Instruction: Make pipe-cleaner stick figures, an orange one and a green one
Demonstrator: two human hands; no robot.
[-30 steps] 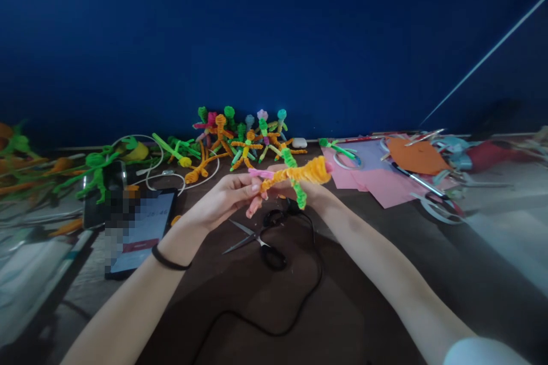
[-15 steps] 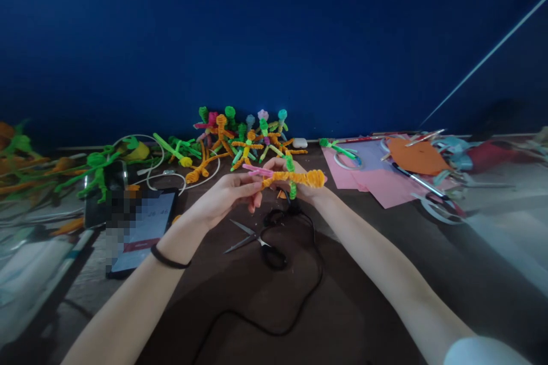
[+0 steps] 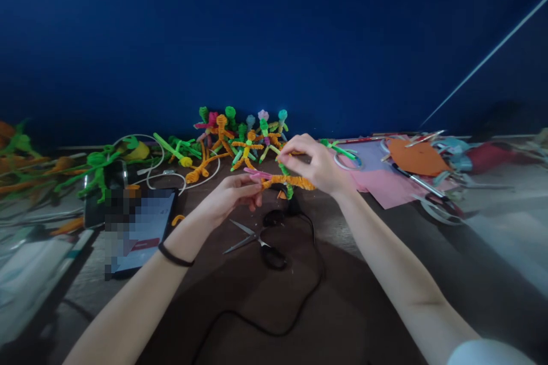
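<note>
An orange fuzzy pipe-cleaner figure (image 3: pixel 299 183) with green arms and a pink leg hangs over the table. My left hand (image 3: pixel 234 194) pinches its legs at the pink end, fingers closed. Above the figure's green part is my right hand (image 3: pixel 309 161), its thumb and forefinger pressed together near the upper green arm; what lies between the fingertips is too small to make out. The right palm partly covers the figure's orange head. Below, open scissors (image 3: pixel 257 237) with black handles lie on the dark table (image 3: pixel 257 308).
Several colourful pipe-cleaner figures (image 3: pixel 221 128) stand at the wall. A phone (image 3: pixel 148 231) and white cable lie left. Pink paper (image 3: pixel 389 188), an orange sheet (image 3: pixel 417 155) and pens are at the right. A black cable (image 3: pixel 314 291) curls across the front.
My right hand has let go from behind the figure and risen above it, fingers now pinched. The figure has dipped slightly at its head end. My left hand has barely moved.
</note>
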